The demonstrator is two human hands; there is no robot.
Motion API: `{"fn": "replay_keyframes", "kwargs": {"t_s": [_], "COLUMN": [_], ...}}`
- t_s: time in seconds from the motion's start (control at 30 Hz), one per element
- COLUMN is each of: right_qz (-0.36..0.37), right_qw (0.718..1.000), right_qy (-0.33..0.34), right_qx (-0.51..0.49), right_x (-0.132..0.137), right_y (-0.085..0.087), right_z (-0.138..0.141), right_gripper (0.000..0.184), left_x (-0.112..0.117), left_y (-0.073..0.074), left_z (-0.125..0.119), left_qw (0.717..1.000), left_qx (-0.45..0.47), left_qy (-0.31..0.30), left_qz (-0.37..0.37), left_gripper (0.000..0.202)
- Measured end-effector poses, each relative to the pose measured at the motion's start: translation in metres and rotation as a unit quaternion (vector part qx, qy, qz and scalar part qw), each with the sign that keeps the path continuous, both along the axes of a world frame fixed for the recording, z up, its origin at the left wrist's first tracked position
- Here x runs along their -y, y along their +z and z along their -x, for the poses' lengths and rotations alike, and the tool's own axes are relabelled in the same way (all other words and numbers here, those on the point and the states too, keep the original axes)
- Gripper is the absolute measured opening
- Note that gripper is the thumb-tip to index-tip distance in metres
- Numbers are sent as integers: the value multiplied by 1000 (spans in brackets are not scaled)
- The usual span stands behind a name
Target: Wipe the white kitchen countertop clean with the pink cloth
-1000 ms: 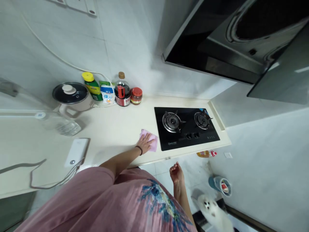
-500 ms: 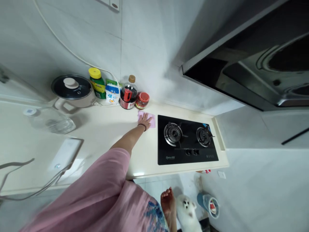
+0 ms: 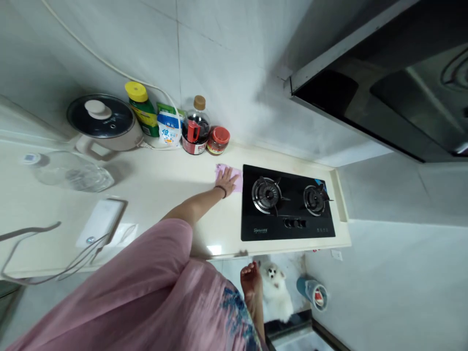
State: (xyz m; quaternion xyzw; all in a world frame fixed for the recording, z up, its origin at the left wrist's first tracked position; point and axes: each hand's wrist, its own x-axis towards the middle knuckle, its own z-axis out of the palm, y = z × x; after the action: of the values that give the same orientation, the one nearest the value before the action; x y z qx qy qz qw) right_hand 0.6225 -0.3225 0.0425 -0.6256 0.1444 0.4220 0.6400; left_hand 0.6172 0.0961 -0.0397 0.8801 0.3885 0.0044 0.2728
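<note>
My left hand (image 3: 227, 183) lies flat with spread fingers on a pink cloth (image 3: 238, 181) on the cream countertop (image 3: 153, 187). A dark bracelet circles that wrist. The cloth's right edge is right beside the black two-burner gas stove (image 3: 263, 222). Behind the cloth stand a red-lidded jar (image 3: 218, 141) and a bottle of dark liquid (image 3: 197, 122) with a brown cap. Below the counter's front edge hangs my right hand (image 3: 251, 279), palm up, fingers loosely bent, nothing seen in it.
Left on the counter are a lidded electric pot (image 3: 106, 122), a yellow-capped green container (image 3: 144, 109), a white-blue bag (image 3: 169, 129), a clear plastic bottle (image 3: 73, 170) and a white flat device (image 3: 101, 219) with cables. A range hood (image 3: 351, 97) juts out above. On the floor are a white dog (image 3: 276, 295) and a bin (image 3: 310, 291).
My left hand and the pink cloth have slid slightly right, closer to the stove. The dog has shifted position on the floor. The camera view has moved a little.
</note>
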Motion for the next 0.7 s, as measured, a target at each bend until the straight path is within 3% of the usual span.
{"fn": "replay_keyframes", "kwargs": {"t_s": [0.1,0.2,0.27,0.33,0.4,0.47,0.6,0.7], "right_qz": [-19,-25,-26,-25,-24,-25,-32,-39], "right_qw": [995,990,991,991,992,992,989,989], "right_qy": [-86,-96,-85,-68,-41,-9,29,51], "right_qx": [-56,-97,-105,-110,-117,-124,-139,-132], "right_x": [-7,-14,-16,-18,-21,-24,-32,-35], "right_y": [2,10,13,14,12,8,1,3], "right_z": [-5,-15,-22,-26,-26,-20,-1,8], "right_gripper": [23,20,17,16,16,17,19,24], "left_x": [95,187,228,245,239,214,145,114], "left_y": [-1,-4,-5,-6,-5,-2,19,36], "left_z": [33,71,96,122,152,188,264,288], "left_qw": [999,991,983,978,982,992,992,964], "left_qx": [3,28,47,59,54,30,-51,-59], "left_qy": [-52,-126,-171,-193,-176,-114,112,251], "left_qz": [-6,-25,-43,-53,-53,-47,-38,-65], "left_gripper": [69,68,65,62,62,64,64,61]}}
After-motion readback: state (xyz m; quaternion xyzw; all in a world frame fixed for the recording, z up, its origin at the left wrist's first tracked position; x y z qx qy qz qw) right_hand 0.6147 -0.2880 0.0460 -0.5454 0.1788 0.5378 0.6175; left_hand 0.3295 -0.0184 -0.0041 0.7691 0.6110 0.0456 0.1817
